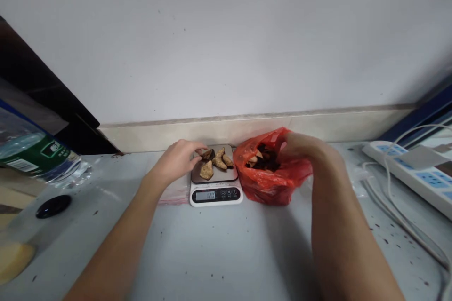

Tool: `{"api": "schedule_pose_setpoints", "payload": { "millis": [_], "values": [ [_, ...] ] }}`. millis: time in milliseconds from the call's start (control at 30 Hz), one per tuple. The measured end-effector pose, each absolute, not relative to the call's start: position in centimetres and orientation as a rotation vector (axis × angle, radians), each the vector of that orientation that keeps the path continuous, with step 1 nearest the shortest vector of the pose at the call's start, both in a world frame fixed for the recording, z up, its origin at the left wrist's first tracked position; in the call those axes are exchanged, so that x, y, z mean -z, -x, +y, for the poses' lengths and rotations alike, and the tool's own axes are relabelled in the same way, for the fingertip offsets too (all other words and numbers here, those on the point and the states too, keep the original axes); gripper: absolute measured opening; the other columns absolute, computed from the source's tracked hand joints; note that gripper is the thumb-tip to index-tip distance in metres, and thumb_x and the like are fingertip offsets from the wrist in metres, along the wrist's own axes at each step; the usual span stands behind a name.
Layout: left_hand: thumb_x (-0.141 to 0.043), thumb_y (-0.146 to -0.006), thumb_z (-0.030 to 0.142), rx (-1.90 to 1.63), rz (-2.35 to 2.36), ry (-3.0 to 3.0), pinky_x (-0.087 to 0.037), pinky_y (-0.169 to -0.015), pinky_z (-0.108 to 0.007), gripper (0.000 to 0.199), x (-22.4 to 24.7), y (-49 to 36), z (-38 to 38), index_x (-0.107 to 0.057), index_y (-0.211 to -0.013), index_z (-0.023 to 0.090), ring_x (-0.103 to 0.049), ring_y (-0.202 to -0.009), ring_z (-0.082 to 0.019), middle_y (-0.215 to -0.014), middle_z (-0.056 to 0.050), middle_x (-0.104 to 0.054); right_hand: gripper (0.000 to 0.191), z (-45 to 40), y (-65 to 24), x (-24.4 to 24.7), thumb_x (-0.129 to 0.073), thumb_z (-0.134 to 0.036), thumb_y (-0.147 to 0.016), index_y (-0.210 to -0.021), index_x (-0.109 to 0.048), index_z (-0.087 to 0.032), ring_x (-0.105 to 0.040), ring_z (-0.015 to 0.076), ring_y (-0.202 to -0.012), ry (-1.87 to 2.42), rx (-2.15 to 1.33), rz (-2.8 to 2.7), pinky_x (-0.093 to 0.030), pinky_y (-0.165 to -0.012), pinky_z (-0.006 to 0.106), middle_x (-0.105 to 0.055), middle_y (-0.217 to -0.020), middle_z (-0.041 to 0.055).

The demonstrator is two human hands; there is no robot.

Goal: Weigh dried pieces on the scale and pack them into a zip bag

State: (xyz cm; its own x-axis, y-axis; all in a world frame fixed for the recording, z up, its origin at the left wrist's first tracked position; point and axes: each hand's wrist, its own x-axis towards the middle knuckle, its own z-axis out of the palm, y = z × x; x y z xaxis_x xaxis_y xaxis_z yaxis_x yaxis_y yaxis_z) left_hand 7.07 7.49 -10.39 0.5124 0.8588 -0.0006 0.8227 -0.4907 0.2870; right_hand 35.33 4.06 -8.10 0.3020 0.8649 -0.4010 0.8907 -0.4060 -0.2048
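A white digital scale stands near the wall, its display reading about 120. Several brown dried pieces lie on its metal plate. My left hand is at the plate's left edge, its thumb and fingers closed around a dark dried piece. Right beside the scale sits an open red plastic bag with dark and tan dried pieces inside. My right hand reaches into the bag's right side; its fingers are hidden by the plastic and the wrist.
A water bottle and a black oval object are on the left. Clear plastic with a pink edge lies left of the scale. At right are a white power strip and white cables. A wall rises behind.
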Motion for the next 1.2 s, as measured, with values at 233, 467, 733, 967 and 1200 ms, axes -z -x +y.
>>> {"api": "schedule_pose_setpoints", "payload": {
  "millis": [233, 467, 733, 967, 1200],
  "values": [
    [-0.050, -0.098, 0.020, -0.306, 1.450, -2.537, -0.055, -0.096, -0.036, 0.032, 10.4, -7.3, 7.7, -0.075, -0.116, 0.023, -0.074, -0.113, -0.028, -0.119, -0.006, -0.080, 0.017, 2.8, -35.7, 5.4, -0.064, -0.013, -0.073, -0.086, -0.070, -0.023, -0.072, 0.0204, -0.080, -2.609, 0.772, 1.961, -0.052, -0.067, 0.028, -0.077, -0.083, 0.0005],
    [-0.050, -0.095, 0.022, -0.491, 1.367, -2.493, -0.056, -0.088, -0.033, 0.022, 10.4, -7.2, 7.4, -0.071, -0.103, 0.022, -0.074, -0.098, -0.025, -0.104, -0.006, -0.080, 0.021, 2.4, -35.4, 4.7, -0.067, -0.013, -0.076, -0.093, -0.073, -0.024, -0.075, 0.0226, -0.087, -2.663, 0.946, 1.932, -0.054, -0.074, 0.029, -0.080, -0.086, 0.0009],
    [-0.061, -0.093, 0.018, -0.960, 1.036, -2.438, -0.058, -0.088, -0.027, 0.011, 8.2, -11.5, 5.2, -0.072, -0.093, 0.019, -0.074, -0.090, -0.018, -0.095, -0.003, -0.080, 0.018, 2.3, -36.8, 5.1, -0.069, -0.016, -0.080, -0.096, -0.073, -0.024, -0.074, 0.0242, -0.085, -2.723, 0.906, 1.918, -0.055, -0.071, 0.032, -0.080, -0.092, 0.0039],
    [-0.061, -0.097, 0.020, -1.003, 0.986, -2.450, -0.058, -0.093, -0.029, 0.020, 6.6, -14.4, 4.3, -0.078, -0.107, 0.019, -0.075, -0.096, -0.018, -0.106, -0.004, -0.081, 0.009, 0.7, -36.0, 3.0, -0.072, -0.018, -0.084, -0.081, -0.067, -0.025, -0.072, 0.0260, -0.089, -3.119, 0.652, 1.755, -0.052, -0.073, 0.034, -0.078, -0.085, 0.0065],
    [-0.056, -0.096, 0.038, -0.308, 1.420, -2.408, -0.057, -0.084, -0.034, 0.031, 6.2, -6.8, 5.2, -0.077, -0.110, 0.021, -0.075, -0.100, -0.027, -0.109, -0.008, -0.081, 0.009, 2.3, -31.1, 3.8, -0.076, -0.016, -0.083, -0.090, -0.072, -0.020, -0.070, 0.0171, -0.072, -2.761, 0.917, 2.295, -0.047, -0.060, 0.025, -0.079, -0.088, 0.0045]
  ]
}}
